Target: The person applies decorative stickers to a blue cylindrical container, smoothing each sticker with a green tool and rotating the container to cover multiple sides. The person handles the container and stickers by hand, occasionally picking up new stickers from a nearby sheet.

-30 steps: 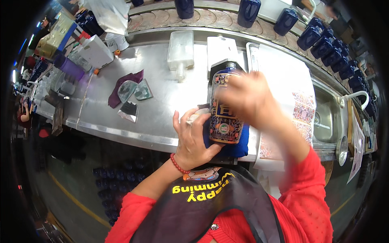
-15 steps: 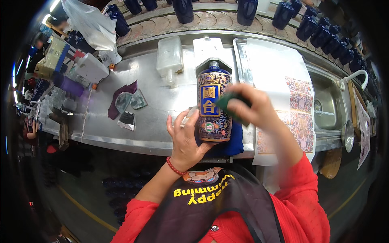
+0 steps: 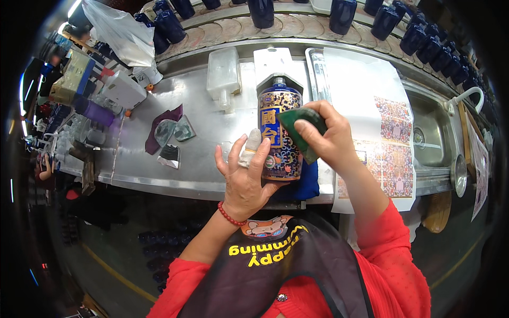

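Blue ceramic bottle w/ gold-patterned decal held upright, lifted above near edge of steel worktop, roughly centre of view. Left hand cups it from the left & below: palm on lower body, fingers spread, one finger wrapped in white tape. Right hand is closed around a dark green pad, pressing it flat vs. the bottle's right face, about mid-height.

We judge the step in hand = rubbing/smoothing the decal onto the bottle w/ the pad; bottle is steadied, not set down. Decal looks seated on the side facing us; far side not visible, can't tell its state.

Next move, as we read it: left hand needs to turn bottle a bit so pad meets an unworked strip; keep pressure even, firm cupping grip so glazed surface doesn't slip.

Surroundings: blue cloth under bottle at near edge; decal sheets to right; sink further right; row of plain dark blue bottles along far side; maroon rag to left.
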Tool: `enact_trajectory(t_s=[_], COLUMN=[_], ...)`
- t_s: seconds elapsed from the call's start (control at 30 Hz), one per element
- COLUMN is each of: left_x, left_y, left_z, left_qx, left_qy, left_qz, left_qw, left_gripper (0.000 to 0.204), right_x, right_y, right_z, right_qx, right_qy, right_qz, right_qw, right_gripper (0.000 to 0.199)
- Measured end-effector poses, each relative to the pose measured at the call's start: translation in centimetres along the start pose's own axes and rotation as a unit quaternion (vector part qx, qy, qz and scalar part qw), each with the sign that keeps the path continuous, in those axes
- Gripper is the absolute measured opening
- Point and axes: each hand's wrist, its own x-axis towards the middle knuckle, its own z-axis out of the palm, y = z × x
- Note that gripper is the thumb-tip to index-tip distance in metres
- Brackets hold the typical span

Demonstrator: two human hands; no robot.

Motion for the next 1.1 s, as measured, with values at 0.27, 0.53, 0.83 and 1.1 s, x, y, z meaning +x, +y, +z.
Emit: enact_trajectory(t_s=[0.27,0.53,0.83,1.1], left_x=[0.1,0.0,0.3,-0.2], left_y=[0.1,-0.7,0.0,-1.8], left_z=[0.2,0.6,0.5,1.0], left_qx=[-0.058,-0.022,-0.022,-0.027], left_qy=[0.000,-0.018,-0.036,-0.070], left_qz=[-0.020,0.003,-0.002,-0.010], left_qw=[0.998,1.000,0.999,0.997], left_gripper=[0.090,0.096,0.110,0.112], right_x=[-1.8,-2.9,-3.7,-6.9], right_y=[1.8,2.0,1.3,6.4], right_z=[1.0,0.8,0.6,-7.9], right_qx=[0.054,0.116,0.194,-0.076], right_qy=[0.043,0.095,0.158,0.170], right_qz=[-0.065,0.008,0.060,-0.063], right_qw=[0.995,0.989,0.966,0.980], right_gripper=[0.018,0.020,0.019,0.030])
